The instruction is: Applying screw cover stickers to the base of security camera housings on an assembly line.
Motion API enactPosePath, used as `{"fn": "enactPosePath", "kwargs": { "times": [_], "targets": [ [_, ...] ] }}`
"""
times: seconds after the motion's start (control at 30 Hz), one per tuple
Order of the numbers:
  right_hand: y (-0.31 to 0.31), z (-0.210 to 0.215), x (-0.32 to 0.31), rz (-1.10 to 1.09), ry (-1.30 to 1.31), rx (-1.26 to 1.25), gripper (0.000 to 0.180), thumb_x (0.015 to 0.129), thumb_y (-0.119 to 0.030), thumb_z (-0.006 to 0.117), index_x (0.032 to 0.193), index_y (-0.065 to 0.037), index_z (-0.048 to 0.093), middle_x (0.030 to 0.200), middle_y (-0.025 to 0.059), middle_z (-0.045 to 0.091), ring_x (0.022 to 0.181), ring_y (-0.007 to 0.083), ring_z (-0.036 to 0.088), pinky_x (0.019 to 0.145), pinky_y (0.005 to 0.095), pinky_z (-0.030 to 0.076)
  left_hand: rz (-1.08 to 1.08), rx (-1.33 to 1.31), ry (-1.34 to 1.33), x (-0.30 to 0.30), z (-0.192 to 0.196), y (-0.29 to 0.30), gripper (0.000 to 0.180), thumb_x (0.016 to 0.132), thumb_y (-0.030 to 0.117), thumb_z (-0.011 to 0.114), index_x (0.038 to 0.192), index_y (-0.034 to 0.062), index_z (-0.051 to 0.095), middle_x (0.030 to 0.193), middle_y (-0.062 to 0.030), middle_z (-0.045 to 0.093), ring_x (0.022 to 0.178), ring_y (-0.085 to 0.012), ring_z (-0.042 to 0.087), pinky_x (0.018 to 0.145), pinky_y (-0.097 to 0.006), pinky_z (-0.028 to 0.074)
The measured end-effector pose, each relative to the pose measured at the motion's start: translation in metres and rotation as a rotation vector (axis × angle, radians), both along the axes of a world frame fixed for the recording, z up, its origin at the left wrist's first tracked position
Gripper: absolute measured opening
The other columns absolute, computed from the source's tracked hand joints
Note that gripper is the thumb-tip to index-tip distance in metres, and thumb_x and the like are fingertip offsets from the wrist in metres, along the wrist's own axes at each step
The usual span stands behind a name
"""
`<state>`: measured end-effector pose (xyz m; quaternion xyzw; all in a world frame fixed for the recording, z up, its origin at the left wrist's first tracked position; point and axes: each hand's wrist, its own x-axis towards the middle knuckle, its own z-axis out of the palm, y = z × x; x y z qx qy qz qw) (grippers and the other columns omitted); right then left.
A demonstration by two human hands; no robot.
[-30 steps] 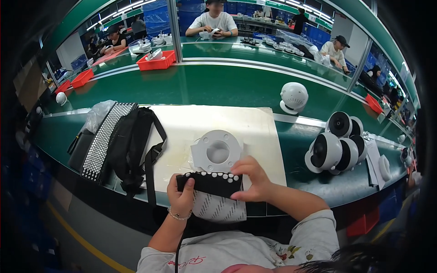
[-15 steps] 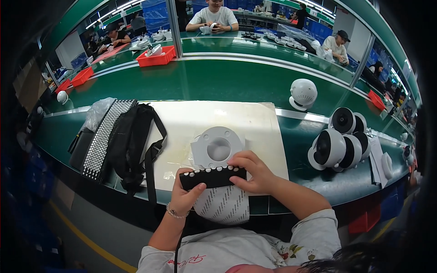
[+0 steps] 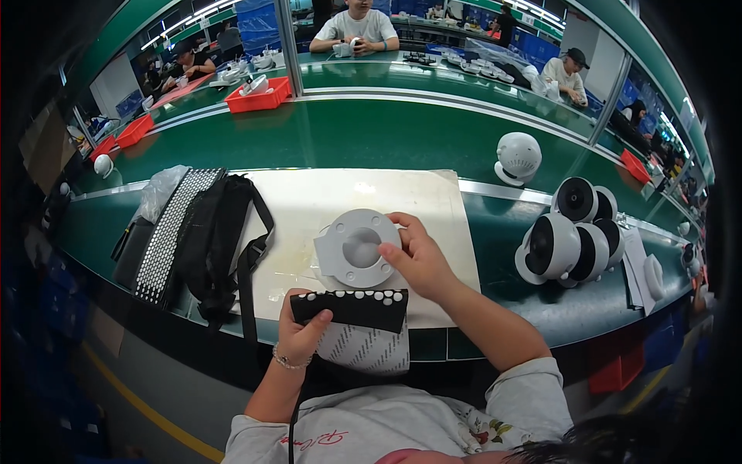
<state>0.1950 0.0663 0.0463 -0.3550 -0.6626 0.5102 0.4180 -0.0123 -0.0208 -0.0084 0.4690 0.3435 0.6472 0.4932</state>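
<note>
In the head view I see my left hand [image 3: 303,334] low in the centre of the frame, closed on the left end of a black strip studded with white dots [image 3: 352,306]. My right hand [image 3: 417,259], just right of centre, has its fingers curled loosely on the edge of the grey round base [image 3: 357,248], which lies mid-frame on the white mat [image 3: 309,201]. White dome cameras [image 3: 568,246] cluster at the right.

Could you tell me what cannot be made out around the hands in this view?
- Right hand: fingertips lie on the grey disc; what they pinch, if anything, is too small to tell.
- Black strip: the left hand covers its left end.
- White sheet: the strip covers its top.
- White domes: rear ones hidden by the front ones.
</note>
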Motion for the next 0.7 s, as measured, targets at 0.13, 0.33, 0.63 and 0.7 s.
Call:
{"fn": "enactPosePath", "kwargs": {
  "times": [0.13, 0.33, 0.63, 0.7],
  "targets": [
    [0.012, -0.002, 0.018, 0.084, 0.14, -0.061, 0.052, 0.087, -0.02, 0.053, 0.127, -0.001, 0.027, 0.099, 0.0065, 0.055, 0.09, 0.0094, 0.049, 0.08, 0.0234, 0.038, 0.008, 0.05, -0.059, 0.002, -0.001, 0.002, 0.03, 0.076, 0.003, 0.066, 0.097, 0.0056, 0.044, 0.081, 0.0013, 0.053, 0.07, -0.005, 0.049, 0.064, -0.02, 0.041],
    [0.0, 0.004, 0.023, -0.307, -0.165, 0.595, 0.038, 0.08, -0.022, 0.062, 0.11, -0.006, 0.044, 0.1, 0.0086, 0.047, 0.085, 0.0146, 0.046, 0.076, 0.0262, 0.037, 0.079, 0.062, -0.08, 0.002, 0.0, 0.001, 0.029, 0.077, 0.005, 0.065, 0.097, 0.0051, 0.044, 0.082, 0.0004, 0.054, 0.072, -0.0055, 0.049, 0.065, -0.02, 0.041],
    [-0.038, 0.012, 0.005, -0.029, -0.319, 0.854, 0.04, 0.07, -0.022, 0.071, 0.103, -0.008, 0.053, 0.087, 0.0089, 0.055, 0.075, 0.0237, 0.054, 0.067, 0.0332, 0.044, -0.015, 0.016, -0.114, 0.001, 0.002, 0.003, 0.035, 0.074, 0.003, 0.067, 0.099, 0.0055, 0.043, 0.084, -0.0009, 0.053, 0.074, -0.0071, 0.051, 0.067, -0.022, 0.043],
    [-0.041, 0.01, 0.006, 0.01, -0.18, 0.549, 0.037, 0.074, -0.019, 0.068, 0.105, -0.009, 0.051, 0.084, 0.0093, 0.055, 0.07, 0.0224, 0.054, 0.061, 0.0316, 0.044, -0.057, 0.0, -0.106, -0.001, 0.004, 0.003, 0.036, 0.073, 0.003, 0.068, 0.1, 0.0052, 0.044, 0.09, -0.0026, 0.055, 0.08, -0.0096, 0.053, 0.073, -0.024, 0.043]
  ]
}}
